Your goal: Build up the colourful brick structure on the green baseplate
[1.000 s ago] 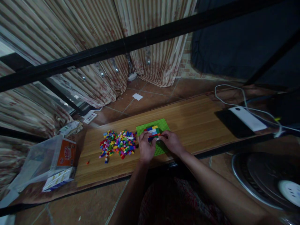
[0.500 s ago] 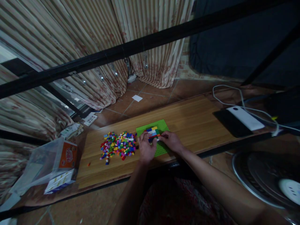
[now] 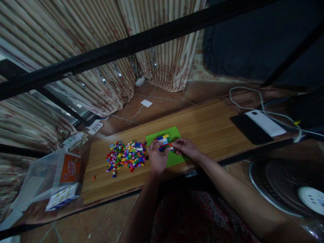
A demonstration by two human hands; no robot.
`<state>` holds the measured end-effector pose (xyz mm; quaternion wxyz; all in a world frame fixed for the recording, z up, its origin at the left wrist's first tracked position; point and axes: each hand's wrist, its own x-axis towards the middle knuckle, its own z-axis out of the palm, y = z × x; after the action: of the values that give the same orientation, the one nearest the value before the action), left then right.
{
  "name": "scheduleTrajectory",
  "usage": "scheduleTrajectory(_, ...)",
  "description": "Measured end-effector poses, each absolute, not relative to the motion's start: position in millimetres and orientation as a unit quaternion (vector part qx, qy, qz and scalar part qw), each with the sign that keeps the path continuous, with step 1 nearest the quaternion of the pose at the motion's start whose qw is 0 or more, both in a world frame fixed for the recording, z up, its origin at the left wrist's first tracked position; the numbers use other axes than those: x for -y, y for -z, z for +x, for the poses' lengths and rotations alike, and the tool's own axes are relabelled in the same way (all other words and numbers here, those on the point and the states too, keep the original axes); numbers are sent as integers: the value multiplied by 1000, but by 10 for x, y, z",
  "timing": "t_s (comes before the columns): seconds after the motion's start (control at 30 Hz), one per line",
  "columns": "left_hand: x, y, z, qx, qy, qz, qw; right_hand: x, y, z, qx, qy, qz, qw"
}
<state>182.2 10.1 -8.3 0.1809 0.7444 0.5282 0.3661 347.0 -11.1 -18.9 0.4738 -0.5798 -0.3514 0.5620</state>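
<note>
A green studded baseplate [image 3: 174, 160] lies on the wooden board, with a block of toy building bricks [image 3: 165, 141] in yellow, blue, white, red and green on it. My left hand [image 3: 158, 158] grips the near left side of this brick block, its thumb bent toward the front edge and its fingers curled at the left. From the right, my right hand [image 3: 186, 147] pinches a small white brick [image 3: 171, 148] at the block's near right corner. Its fingertips partly hide that brick. Left of the plate spreads a pile of loose bricks [image 3: 133, 153] in many colours.
The wooden board [image 3: 202, 118] carries everything. One orange brick [image 3: 94, 177] lies apart at the left. A clear plastic box [image 3: 45, 173] and a small carton [image 3: 63, 196] stand past the left end. At right lie a black-and-white flat object [image 3: 265, 124] and a white cable [image 3: 243, 107].
The camera view has shifted slightly. My right fingers have drawn back a little from the block's corner, showing more of the white brick. My left hand stays at the block.
</note>
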Motion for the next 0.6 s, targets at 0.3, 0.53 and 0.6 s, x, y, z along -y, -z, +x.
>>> scheduleTrajectory(0.3,-107,100,1836,-535,-380,729,193,117,188,3492,360,-571,-577,460)
scheduleTrajectory(0.53,-96,105,1876,-552,-370,718,210,97,180,3477,355,-577,-599,427)
scheduleTrajectory(0.6,-97,96,1879,-552,-368,717,215,97,176,3461,355,-573,-606,423)
